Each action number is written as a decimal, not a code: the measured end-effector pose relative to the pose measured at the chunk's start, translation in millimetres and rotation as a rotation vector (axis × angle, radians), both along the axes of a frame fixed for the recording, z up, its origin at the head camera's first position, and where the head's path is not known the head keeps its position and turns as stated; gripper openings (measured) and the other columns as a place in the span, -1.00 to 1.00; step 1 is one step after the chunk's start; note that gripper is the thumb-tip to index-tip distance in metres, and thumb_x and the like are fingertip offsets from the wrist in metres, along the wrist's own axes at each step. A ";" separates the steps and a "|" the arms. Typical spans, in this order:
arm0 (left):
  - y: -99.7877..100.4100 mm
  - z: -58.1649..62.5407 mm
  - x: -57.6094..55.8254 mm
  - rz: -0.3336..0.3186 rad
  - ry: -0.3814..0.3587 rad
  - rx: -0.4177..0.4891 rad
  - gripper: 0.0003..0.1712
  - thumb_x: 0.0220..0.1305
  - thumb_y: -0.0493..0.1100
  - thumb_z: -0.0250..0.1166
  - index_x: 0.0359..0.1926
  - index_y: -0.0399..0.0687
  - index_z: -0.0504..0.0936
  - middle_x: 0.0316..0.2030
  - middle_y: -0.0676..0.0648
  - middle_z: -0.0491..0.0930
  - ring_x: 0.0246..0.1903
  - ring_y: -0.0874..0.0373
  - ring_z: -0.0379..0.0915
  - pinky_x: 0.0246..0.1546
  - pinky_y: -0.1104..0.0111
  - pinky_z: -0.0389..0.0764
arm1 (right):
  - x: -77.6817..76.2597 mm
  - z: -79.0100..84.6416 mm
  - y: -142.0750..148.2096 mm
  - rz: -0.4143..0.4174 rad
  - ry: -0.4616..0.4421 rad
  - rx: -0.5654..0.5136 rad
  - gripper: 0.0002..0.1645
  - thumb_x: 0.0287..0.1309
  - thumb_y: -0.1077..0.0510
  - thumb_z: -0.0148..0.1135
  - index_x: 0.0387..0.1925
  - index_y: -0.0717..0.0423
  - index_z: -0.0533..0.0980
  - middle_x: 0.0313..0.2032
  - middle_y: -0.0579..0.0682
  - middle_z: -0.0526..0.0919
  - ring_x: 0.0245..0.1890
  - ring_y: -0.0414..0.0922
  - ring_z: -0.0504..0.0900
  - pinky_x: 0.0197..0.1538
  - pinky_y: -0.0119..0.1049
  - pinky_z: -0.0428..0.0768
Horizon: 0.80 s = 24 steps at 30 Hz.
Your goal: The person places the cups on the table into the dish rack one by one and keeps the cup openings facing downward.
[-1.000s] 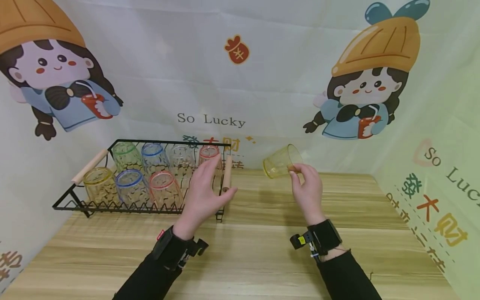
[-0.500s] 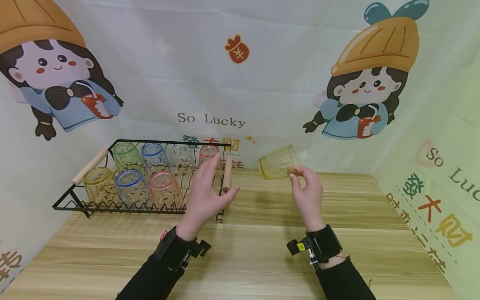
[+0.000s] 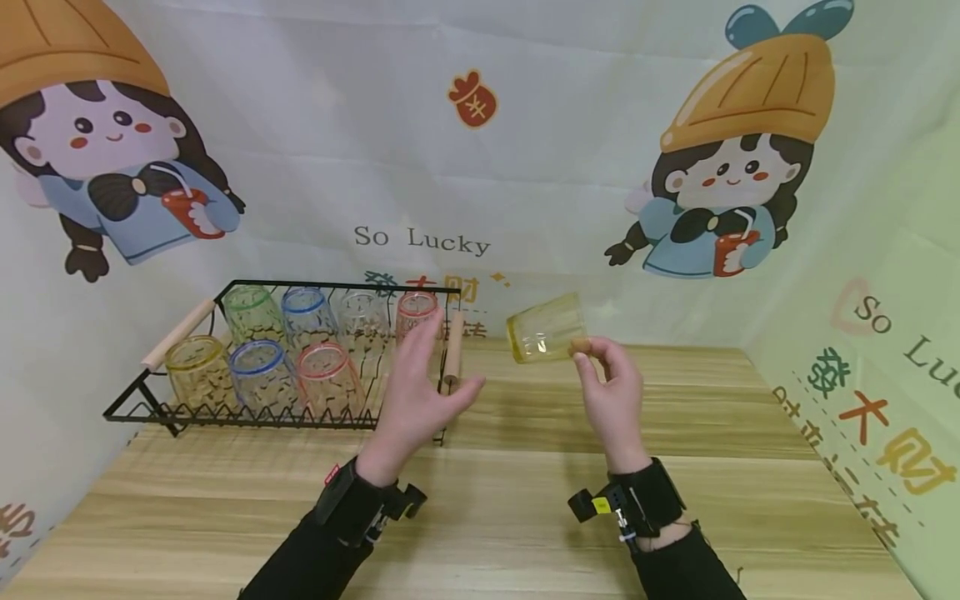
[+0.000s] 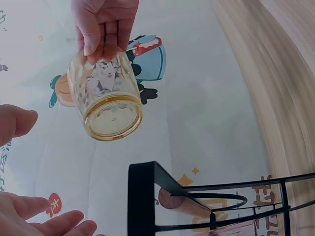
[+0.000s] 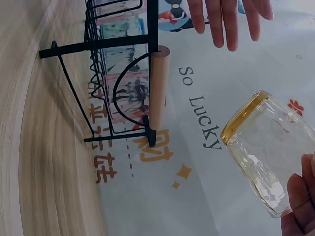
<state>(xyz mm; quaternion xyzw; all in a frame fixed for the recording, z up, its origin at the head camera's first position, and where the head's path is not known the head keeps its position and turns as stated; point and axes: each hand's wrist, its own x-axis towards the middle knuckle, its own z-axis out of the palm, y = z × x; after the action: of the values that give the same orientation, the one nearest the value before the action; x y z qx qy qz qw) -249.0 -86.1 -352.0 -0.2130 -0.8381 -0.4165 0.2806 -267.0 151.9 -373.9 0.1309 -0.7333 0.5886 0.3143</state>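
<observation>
A yellow glass is pinched near its rim by my right hand, tilted almost onto its side with the base toward the left. In the left wrist view the glass shows its thick amber base, thumb and fingers at the far rim. My left hand hovers in front of the rack's right end, fingers extended and thumb spread, holding nothing. Behind it stands the black wire rack with upside-down glasses, among them a yellow one, a blue one and a red one.
The rack has wooden handles, the right handle close to my left hand. More glasses fill its back row, including a green glass. A wood-grain table lies beneath, with a printed cloth behind.
My right hand has turned the yellow glass further onto its side, its base swinging left and slightly down. My left hand has shifted slightly to the right.
</observation>
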 end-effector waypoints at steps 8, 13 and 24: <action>6.1 -1.3 0.3 0.001 -0.005 -0.011 0.10 -0.04 -0.04 0.47 0.46 -0.03 0.05 0.39 -0.15 0.17 0.38 -0.11 0.03 0.40 -0.05 0.05 | 3.4 -0.2 -2.7 0.074 0.007 -0.024 -0.84 0.21 0.37 0.14 -0.18 0.40 0.52 -0.18 0.23 0.62 -0.12 -0.37 0.53 0.19 -0.57 0.42; 9.5 -2.8 0.2 -0.015 0.019 0.000 0.09 -0.05 -0.05 0.48 0.44 -0.09 0.08 0.37 -0.13 0.20 0.35 -0.08 0.09 0.41 0.01 0.08 | 6.3 0.9 -5.3 0.108 0.039 -0.031 -0.85 0.20 0.39 0.12 -0.19 0.40 0.51 -0.19 0.25 0.61 -0.13 -0.34 0.55 0.15 -0.54 0.47; 15.3 -5.8 1.9 -0.021 -0.018 0.003 0.10 -0.04 -0.03 0.47 0.45 -0.09 0.05 0.36 -0.16 0.21 0.35 -0.06 0.10 0.40 0.02 0.11 | 8.1 -1.2 -12.6 0.180 0.080 -0.050 -0.83 0.13 0.49 0.12 -0.20 0.48 0.49 -0.25 0.00 0.62 -0.13 -0.33 0.57 0.19 -0.47 0.48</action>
<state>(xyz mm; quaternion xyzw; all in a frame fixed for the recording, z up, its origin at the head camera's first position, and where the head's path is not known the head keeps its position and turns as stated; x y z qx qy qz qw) -247.1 -70.8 -357.8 -0.2177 -0.8378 -0.4224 0.2688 -258.9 139.3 -375.1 0.2117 -0.6906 0.6266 0.2924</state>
